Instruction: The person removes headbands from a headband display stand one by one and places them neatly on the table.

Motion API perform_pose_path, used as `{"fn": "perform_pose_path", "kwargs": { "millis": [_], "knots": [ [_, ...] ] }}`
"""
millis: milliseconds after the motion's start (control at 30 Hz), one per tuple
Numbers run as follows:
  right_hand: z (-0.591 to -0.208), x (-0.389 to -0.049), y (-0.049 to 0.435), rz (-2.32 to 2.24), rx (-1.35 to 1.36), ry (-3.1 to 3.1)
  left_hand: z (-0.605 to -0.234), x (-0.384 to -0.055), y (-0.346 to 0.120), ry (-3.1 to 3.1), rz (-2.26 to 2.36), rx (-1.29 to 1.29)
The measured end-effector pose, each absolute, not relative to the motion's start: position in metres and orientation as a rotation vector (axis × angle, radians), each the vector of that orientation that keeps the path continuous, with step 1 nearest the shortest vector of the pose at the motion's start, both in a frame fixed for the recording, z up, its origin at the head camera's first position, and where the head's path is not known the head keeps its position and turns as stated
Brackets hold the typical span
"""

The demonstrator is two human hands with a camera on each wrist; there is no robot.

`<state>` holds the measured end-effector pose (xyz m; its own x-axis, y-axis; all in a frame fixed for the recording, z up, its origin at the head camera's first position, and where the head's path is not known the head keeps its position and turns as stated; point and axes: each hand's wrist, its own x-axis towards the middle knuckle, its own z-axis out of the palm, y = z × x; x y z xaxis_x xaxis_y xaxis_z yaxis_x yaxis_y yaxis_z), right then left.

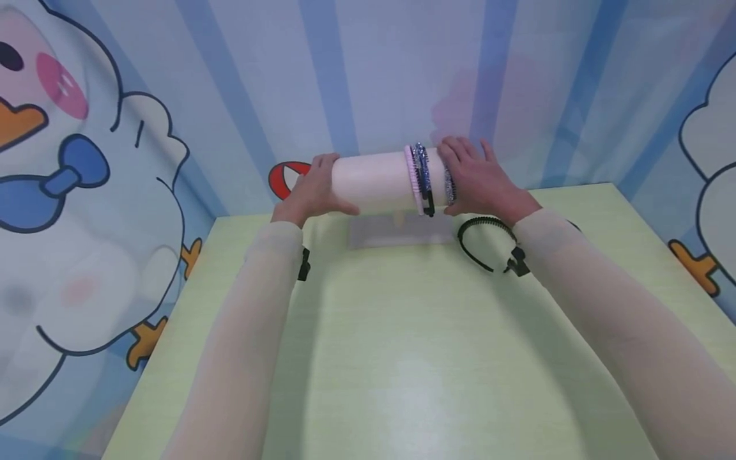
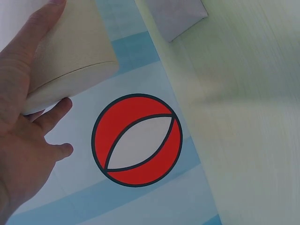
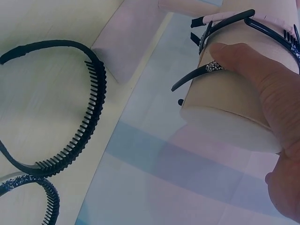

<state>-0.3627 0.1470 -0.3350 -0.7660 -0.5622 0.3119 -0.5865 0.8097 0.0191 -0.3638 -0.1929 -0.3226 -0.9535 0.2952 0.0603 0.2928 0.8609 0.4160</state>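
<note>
In the head view, the pale cylinder (image 1: 370,181) lies at 12 o'clock, at the far edge of the table (image 1: 402,332), its long axis running nearly straight from 9 to 3 o'clock, square across the forearms; the left hand (image 1: 315,191) grips its 9 o'clock end, the right hand (image 1: 480,179) its 3 o'clock end, so each grip is full; a flat base (image 1: 374,233) sits at 6 o'clock from it, just beneath.

The bands circling the cylinder all lie nearer the right hand; the pink headband (image 1: 412,176) is farthest from that hand, at 9 o'clock, with the dark glittery headbands (image 1: 424,172) just beside it; the silver-studded headband (image 3: 213,67) runs under the right thumb at the end; on the table, at about 4 o'clock from the cylinder, lies a toothed black headband (image 3: 96,103), apart from both hands.
</note>
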Motion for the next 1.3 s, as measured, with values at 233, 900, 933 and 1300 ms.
{"fn": "perform_pose_path", "kwargs": {
  "millis": [233,900,933,1300],
  "knots": [
    [-0.335,-0.362,0.151,0.143,0.874,-2.706,-0.324,-0.364,-0.192,3.027,0.680,0.465],
    [-0.335,-0.363,0.163,0.176,0.849,-2.754,-0.323,-0.363,-0.192,3.018,0.708,0.458],
    [-0.335,-0.363,0.163,0.177,0.846,-2.755,-0.323,-0.363,-0.192,3.021,0.705,0.460],
    [-0.339,-0.363,0.174,0.235,0.843,-2.715,-0.324,-0.364,-0.192,3.026,0.703,0.479]
  ]
}}
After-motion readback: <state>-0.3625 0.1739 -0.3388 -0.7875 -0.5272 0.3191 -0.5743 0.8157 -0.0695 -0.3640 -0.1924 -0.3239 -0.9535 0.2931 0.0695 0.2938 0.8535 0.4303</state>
